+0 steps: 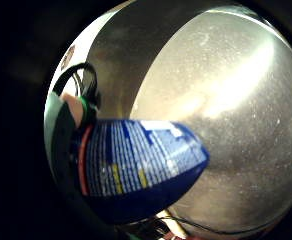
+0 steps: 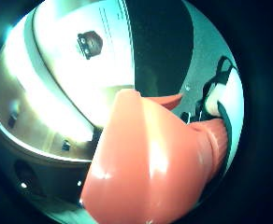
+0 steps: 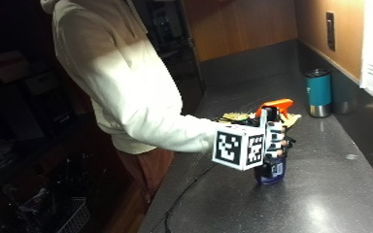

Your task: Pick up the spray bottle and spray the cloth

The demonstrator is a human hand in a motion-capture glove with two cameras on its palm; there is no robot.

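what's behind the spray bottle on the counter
Behind the bottle, held by the gloved hand, lies a yellowish cloth, partly hidden by bottle and hand. A teal tumbler stands farther back.

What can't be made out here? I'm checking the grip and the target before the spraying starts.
- Right hand: in the outside view the marker cube covers most of it, so the trigger finger is unseen.
- Spray bottle: both palm views show only parts.
- Cloth: mostly behind the bottle, dim, too small to judge.

Spray bottle (image 3: 272, 160) mid-body behind grip (image 3: 277, 141); cloth (image 3: 238, 117) partly hidden.
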